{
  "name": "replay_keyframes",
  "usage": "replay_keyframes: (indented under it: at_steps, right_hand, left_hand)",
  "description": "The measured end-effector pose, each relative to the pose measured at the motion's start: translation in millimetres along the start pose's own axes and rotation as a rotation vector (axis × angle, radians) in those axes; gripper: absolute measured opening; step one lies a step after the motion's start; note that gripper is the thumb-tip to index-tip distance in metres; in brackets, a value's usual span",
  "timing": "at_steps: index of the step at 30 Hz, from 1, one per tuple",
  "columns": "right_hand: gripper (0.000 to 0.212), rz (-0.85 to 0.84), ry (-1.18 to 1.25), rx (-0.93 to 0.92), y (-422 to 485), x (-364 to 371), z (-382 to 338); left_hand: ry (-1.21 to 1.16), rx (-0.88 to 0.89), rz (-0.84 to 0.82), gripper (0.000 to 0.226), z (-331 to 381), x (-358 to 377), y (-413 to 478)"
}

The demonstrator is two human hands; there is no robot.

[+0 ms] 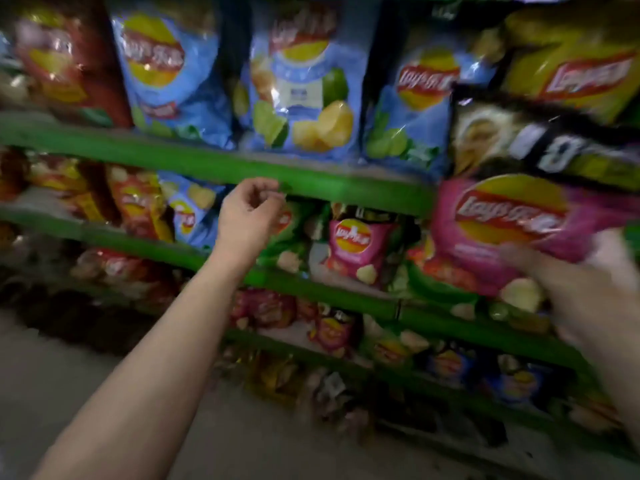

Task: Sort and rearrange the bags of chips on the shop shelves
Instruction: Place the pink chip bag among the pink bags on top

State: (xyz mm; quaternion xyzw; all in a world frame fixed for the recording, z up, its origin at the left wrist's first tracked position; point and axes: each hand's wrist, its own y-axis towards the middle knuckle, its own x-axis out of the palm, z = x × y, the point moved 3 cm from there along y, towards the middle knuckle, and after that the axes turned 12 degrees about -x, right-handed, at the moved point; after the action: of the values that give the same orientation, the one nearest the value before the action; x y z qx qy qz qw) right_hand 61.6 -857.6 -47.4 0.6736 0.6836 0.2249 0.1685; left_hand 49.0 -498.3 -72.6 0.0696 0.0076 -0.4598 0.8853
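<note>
My right hand (588,299), blurred at the right edge, grips the lower part of a large pink bag of chips (502,216) held in front of the shelves. Just above it are a black bag (519,140) and a yellow bag (571,71); whether they are held too I cannot tell. My left hand (249,216) is raised before the second shelf with its fingers curled and nothing visibly in them. It hovers just left of a green bag (291,237), and a small pink bag (356,247) stands to the right of that.
Green shelf rails (173,157) run across the view. The top shelf holds a red bag (62,57) and three light-blue bags (301,81). Orange and blue bags (138,206) stand at the left of the second shelf. Lower shelves hold mixed bags, and the grey floor (52,375) lies below.
</note>
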Motion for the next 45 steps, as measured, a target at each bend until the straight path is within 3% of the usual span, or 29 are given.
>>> replay_keyframes:
  at_steps: [3,6,10,13,15,16,20,22,26,29,32,35,36,38,40,42,45]
  right_hand:
    - [0.061,-0.116,-0.022,0.149,-25.0,45.1,51.5]
    - [0.079,-0.191,-0.056,0.307,-48.9,86.8,103.1]
    - [0.074,-0.199,-0.065,0.445,-72.8,119.9,148.0]
    - [0.067,-0.22,-0.038,0.555,-94.7,140.9,179.7]
    - [0.06,-0.284,-0.02,0.63,-110.1,156.7,194.6]
    - [0.058,-0.322,-0.02,0.652,-117.6,164.5,200.6]
    - [0.061,-0.46,-0.025,0.719,-142.5,199.6,205.7]
    - [0.058,-0.572,0.031,0.691,-156.0,212.0,200.9]
    - [0.064,-0.763,0.066,0.717,-181.0,207.4,208.9]
    - [0.075,-0.892,-0.037,0.763,-191.9,175.8,237.8]
    - [0.05,-0.813,-0.276,0.807,-188.3,128.1,264.7]
    - [0.028,-0.694,-0.69,0.717,-168.0,78.8,283.2]
    - [0.025,-0.657,-0.818,0.683,-159.9,64.6,286.5]
    - [0.042,-0.58,-0.989,0.634,-147.7,43.3,292.1]
    - [0.051,-0.554,-1.061,0.618,-140.8,36.4,295.6]
    - [0.044,-0.614,-1.052,0.603,-138.7,44.7,301.5]
    - [0.047,-0.771,-0.859,0.669,-143.6,75.0,310.6]
  left_hand:
    - [0.118,-0.095,0.005,0.01,-47.5,-32.3,-1.1]
    - [0.153,-0.224,0.085,0.006,-96.4,-68.7,-9.4]
    - [0.224,-0.39,0.176,0.015,-156.0,-117.1,-24.1]
    - [0.273,-0.454,0.126,0.02,-181.1,-129.3,-37.8]
    - [0.264,-0.522,-0.017,0.021,-191.0,-123.0,-46.3]
    - [0.239,-0.552,-0.114,0.028,-196.1,-117.8,-50.0]
    - [0.164,-0.626,-0.404,0.098,-215.4,-96.5,-61.4]
    - [0.15,-0.642,-0.454,0.095,-225.3,-85.2,-66.0]
    - [0.105,-0.623,-0.448,0.064,-242.4,-73.5,-75.6]
    - [0.125,-0.666,-0.455,0.058,-251.1,-71.7,-81.2]
    - [0.147,-0.713,-0.441,0.067,-269.1,-72.1,-83.3]
    - [0.189,-0.754,-0.426,0.08,-286.0,-69.6,-83.1]
    - [0.21,-0.761,-0.427,0.082,-291.1,-67.9,-82.3]
    - [0.244,-0.78,-0.443,0.084,-301.8,-63.2,-80.4]
    - [0.24,-0.798,-0.469,0.08,-310.3,-58.2,-78.1]
    - [0.21,-0.794,-0.489,0.073,-315.1,-52.6,-74.6]
    - [0.178,-0.779,-0.477,0.068,-319.4,-49.2,-66.0]
